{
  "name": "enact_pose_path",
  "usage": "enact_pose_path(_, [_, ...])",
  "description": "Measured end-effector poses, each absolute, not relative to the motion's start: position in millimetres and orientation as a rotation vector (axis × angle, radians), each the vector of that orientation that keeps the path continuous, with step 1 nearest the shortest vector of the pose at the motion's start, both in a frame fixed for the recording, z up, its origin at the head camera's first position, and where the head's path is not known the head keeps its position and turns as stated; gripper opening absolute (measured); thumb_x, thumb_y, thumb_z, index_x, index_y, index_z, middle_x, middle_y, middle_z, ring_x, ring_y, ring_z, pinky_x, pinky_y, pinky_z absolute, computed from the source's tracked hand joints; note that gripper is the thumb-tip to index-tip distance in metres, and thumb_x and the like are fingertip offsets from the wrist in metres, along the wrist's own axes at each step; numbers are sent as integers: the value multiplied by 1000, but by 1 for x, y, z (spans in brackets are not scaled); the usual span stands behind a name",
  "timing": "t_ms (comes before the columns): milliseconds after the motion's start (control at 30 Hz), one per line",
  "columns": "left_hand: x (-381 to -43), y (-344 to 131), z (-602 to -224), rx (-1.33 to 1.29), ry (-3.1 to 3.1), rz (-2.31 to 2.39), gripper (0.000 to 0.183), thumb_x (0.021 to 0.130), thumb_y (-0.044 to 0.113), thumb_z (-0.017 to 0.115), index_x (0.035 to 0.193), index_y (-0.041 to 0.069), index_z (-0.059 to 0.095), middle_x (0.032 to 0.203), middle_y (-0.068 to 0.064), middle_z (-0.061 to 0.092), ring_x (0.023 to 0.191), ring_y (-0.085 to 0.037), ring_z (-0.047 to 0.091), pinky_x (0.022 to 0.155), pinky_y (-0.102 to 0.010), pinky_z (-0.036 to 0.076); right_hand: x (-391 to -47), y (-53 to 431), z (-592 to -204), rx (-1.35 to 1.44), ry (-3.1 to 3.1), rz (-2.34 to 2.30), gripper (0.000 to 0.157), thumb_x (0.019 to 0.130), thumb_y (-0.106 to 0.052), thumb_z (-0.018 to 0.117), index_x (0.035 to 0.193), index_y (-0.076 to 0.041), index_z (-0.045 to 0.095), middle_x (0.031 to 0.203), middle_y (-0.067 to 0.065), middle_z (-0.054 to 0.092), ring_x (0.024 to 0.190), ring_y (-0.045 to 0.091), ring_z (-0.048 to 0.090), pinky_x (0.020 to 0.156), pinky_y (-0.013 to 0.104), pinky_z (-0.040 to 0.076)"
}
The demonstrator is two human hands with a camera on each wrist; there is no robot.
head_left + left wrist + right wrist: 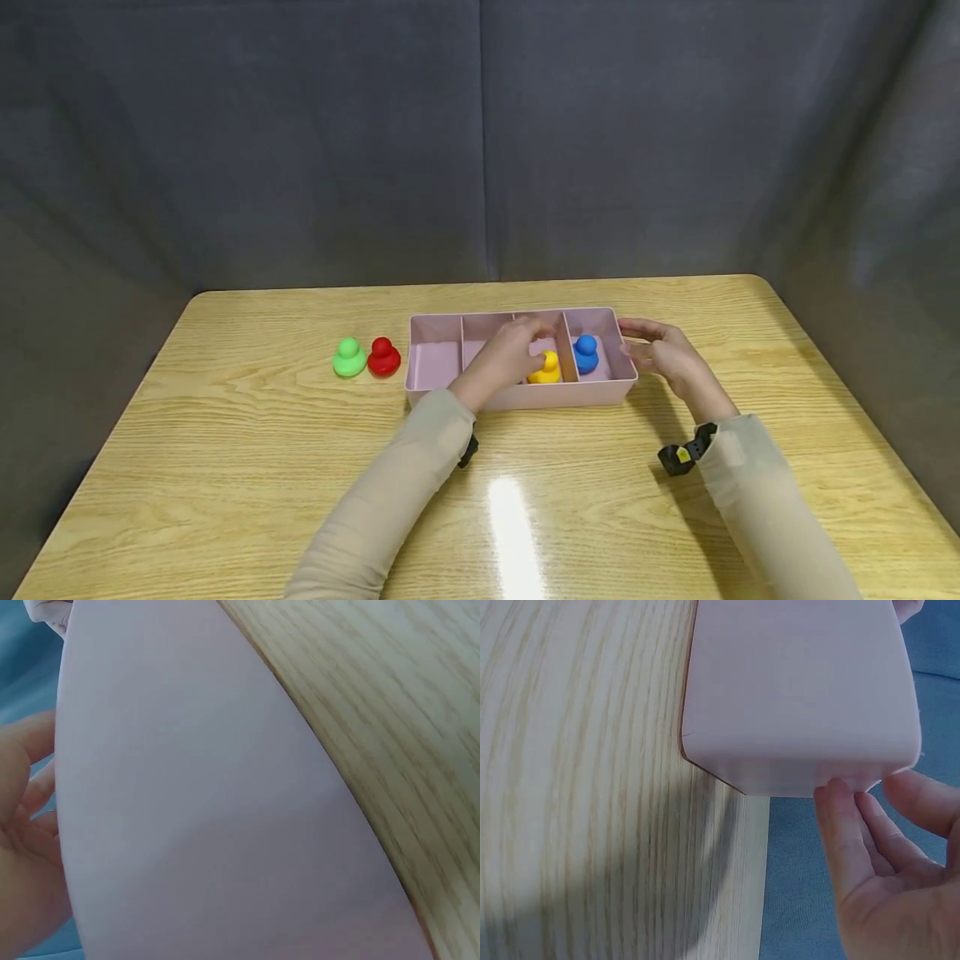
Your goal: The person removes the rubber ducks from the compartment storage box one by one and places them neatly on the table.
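Observation:
A pink box (438, 393) with several compartments in a row stands on the table. My left hand (506, 354) reaches over its front wall into the third compartment from the left, thumb beside a yellow rubber-duck-like toy (546, 369) and fingers spread apart beyond it. That hand hides part of the middle compartments. In the rightmost compartment sits a blue toy (586, 355) of similar shape. At the box's right end, my right hand (663, 354) touches the outer wall with extended fingertips, seen also in the right wrist view against the box (802, 697).
Left of the box, a green toy (349, 358) and a red toy (383, 358) stand side by side on the wooden table (247, 450). The box's leftmost compartment (437, 354) has a bare floor. A dark curtain (337, 150) hangs behind the table.

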State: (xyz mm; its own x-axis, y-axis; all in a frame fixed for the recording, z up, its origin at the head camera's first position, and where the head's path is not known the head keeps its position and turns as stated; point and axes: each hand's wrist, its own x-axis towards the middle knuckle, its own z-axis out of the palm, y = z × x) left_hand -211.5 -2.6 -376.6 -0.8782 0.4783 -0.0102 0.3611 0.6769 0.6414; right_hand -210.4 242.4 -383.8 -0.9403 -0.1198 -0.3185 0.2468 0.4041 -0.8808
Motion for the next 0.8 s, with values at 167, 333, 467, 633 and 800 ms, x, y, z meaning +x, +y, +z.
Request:
enact_pose_path(167, [-214,0,-378,711,2706,907,45,88,7,65,132,7,54,131,-9,58,120,-22,55,103,-32,47,-211,241,-383,110,2339,-1538,56,96,-10,51,148,-2,32,150,23,36,100,0,51,79,11,47])
enact_pose_path(333, [-216,1,-379,726,2712,853,45,89,8,64,132,8,54,131,-8,58,120,-21,55,102,-32,47,-211,241,-384,105,2332,-1546,56,96,-9,51,148,-1,31,150,23,35,96,-4,51,79,11,47])
enact_pose_path(467, [-217,3,-378,725,2706,847,44,89,9,63,133,9,54,133,-7,58,122,-20,55,103,-31,47,-210,242,-384,109,2337,-1532,57,96,-11,52,148,-2,31,150,23,35,93,-6,50,79,11,47])
enact_pose_path(633, [-219,6,-377,747,2719,778,42,90,10,64,130,9,56,131,-6,59,120,-19,56,104,-31,46,-210,242,-384,111,2337,-1529,57,96,-11,52,148,-2,31,151,23,34,93,-7,51,79,11,47])
enact_pose_path(800, [-221,9,-378,771,2735,665,42,89,14,65,129,9,57,129,-5,61,120,-18,57,109,-34,41,-210,242,-384,115,2339,-1531,57,96,-10,51,148,-2,30,150,23,35,93,-6,51,77,10,47])
